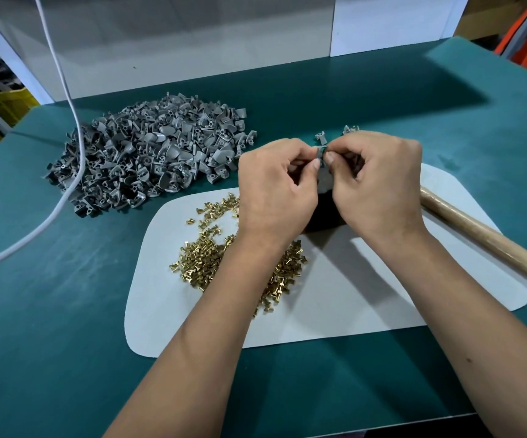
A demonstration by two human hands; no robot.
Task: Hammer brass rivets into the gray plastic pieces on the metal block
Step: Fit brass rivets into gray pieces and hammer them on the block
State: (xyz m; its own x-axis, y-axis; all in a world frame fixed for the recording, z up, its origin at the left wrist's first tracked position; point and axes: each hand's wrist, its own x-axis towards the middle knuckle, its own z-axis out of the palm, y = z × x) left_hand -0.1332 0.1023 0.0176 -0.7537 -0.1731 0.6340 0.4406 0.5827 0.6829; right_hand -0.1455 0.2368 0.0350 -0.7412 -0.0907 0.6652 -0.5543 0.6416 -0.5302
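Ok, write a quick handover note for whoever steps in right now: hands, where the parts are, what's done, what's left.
Left hand and right hand: both pinch one gray piece above the dark metal block.
Gray pieces pile lies far left; brass rivets are scattered on the white mat; the hammer handle lies at right, untouched.
Done: a few pieces sit behind the hands, rivets not discernible.
Left: seat piece, hammer rivet, repeat.

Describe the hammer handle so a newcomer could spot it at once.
Start at the white mat on the green table. Along the mat's right edge, beside the right hand, lies the hammer handle: a long, pale wooden rod, the only wooden thing there.
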